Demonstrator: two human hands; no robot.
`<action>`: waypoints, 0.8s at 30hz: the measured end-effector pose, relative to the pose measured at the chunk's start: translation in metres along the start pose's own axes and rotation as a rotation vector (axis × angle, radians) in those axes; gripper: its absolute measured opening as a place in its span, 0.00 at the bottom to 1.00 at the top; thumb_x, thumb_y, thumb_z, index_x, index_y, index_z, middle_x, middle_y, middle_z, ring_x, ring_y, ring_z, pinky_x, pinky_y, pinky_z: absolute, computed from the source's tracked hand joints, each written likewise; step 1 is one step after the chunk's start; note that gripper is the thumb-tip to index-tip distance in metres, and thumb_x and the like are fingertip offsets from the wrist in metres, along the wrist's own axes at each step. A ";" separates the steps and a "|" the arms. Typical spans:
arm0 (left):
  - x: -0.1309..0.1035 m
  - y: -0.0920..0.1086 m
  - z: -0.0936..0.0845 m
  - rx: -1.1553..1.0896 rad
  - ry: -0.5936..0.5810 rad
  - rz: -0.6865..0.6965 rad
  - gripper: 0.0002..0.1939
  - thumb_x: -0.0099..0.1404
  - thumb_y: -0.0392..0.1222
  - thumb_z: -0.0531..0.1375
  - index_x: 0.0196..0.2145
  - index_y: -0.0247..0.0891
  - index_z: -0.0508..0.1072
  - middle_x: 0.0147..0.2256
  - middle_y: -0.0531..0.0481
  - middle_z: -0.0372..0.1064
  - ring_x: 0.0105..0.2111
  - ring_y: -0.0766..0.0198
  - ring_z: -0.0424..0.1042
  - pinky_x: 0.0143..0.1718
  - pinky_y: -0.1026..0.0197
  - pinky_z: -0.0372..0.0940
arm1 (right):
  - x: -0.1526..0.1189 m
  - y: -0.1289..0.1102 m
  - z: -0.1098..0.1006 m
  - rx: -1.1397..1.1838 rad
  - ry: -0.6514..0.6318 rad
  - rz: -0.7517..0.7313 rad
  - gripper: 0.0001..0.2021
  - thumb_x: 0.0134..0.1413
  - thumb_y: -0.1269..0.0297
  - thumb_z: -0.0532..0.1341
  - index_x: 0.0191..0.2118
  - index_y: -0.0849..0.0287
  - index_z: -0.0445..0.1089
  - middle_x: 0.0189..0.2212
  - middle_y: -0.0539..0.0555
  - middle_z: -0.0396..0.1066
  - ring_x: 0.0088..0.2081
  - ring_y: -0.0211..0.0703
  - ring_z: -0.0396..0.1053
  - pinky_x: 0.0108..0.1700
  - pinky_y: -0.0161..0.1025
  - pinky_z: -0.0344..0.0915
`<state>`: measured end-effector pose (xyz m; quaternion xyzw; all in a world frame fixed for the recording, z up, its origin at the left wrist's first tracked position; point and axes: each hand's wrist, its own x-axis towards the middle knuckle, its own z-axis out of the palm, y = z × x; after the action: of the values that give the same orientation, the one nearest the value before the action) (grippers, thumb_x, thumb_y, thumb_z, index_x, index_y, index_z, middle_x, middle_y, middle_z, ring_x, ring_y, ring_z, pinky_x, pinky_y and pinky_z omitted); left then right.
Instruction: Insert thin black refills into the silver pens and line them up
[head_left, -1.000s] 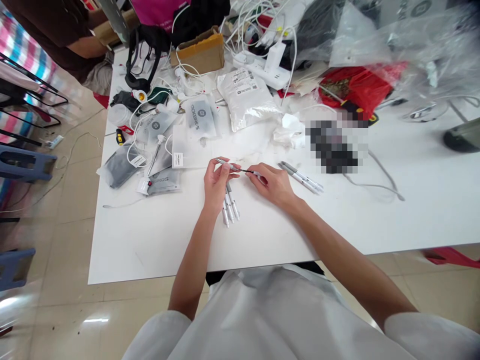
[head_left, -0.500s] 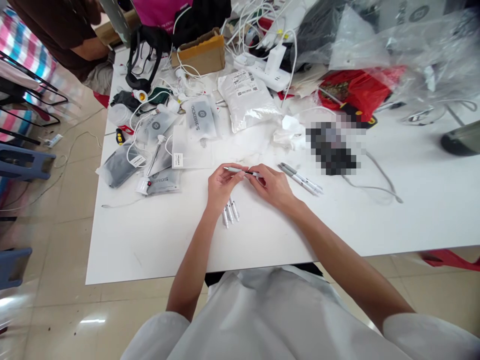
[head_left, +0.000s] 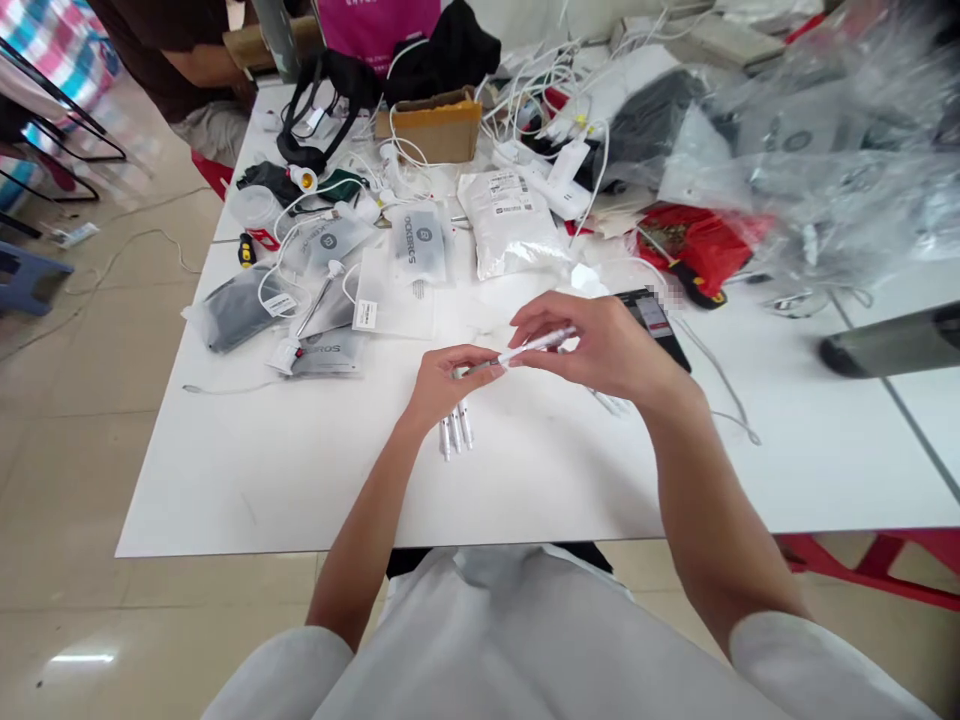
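A white and grey pen is held between both hands above the white table. Thumb and fingers of my left hand pinch its left end. My right hand is closed on its right part, higher over the table. Several white pens lie side by side just below my left hand. More pens lie under my right hand, mostly hidden by it.
A dark phone lies right of my right hand, near a grey bottle. Packets, a white parcel, cables, a cardboard box and a screwdriver crowd the back. A person is at the far left.
My right hand has risen and moved right, and more of the pen now shows between the hands. The camera view has shifted, and the phone's screen has come into view.
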<state>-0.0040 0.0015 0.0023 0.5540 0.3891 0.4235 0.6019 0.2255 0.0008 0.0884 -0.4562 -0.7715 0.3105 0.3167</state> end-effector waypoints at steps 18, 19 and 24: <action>0.000 -0.002 0.007 -0.099 -0.011 0.107 0.22 0.75 0.64 0.60 0.52 0.44 0.78 0.36 0.48 0.73 0.33 0.63 0.70 0.37 0.57 0.70 | 0.049 -0.029 0.001 -0.053 -0.020 -0.150 0.20 0.66 0.49 0.69 0.57 0.51 0.71 0.36 0.51 0.80 0.41 0.51 0.80 0.44 0.50 0.74; 0.000 -0.003 0.008 -0.089 -0.001 0.098 0.22 0.75 0.64 0.60 0.52 0.44 0.78 0.34 0.49 0.72 0.31 0.64 0.69 0.36 0.58 0.69 | 0.049 -0.028 0.001 -0.044 -0.022 -0.147 0.19 0.66 0.49 0.69 0.56 0.51 0.72 0.36 0.50 0.80 0.41 0.52 0.80 0.44 0.51 0.74; 0.001 -0.005 0.011 -0.120 0.030 0.071 0.22 0.74 0.64 0.61 0.47 0.43 0.79 0.31 0.49 0.74 0.28 0.65 0.66 0.32 0.58 0.65 | 0.048 -0.031 -0.003 -0.063 -0.033 -0.153 0.17 0.68 0.50 0.67 0.55 0.54 0.72 0.39 0.53 0.81 0.42 0.53 0.81 0.44 0.50 0.75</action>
<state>0.0071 -0.0015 -0.0012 0.5241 0.3522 0.4752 0.6128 0.1933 0.0321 0.1238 -0.4004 -0.8186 0.2686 0.3123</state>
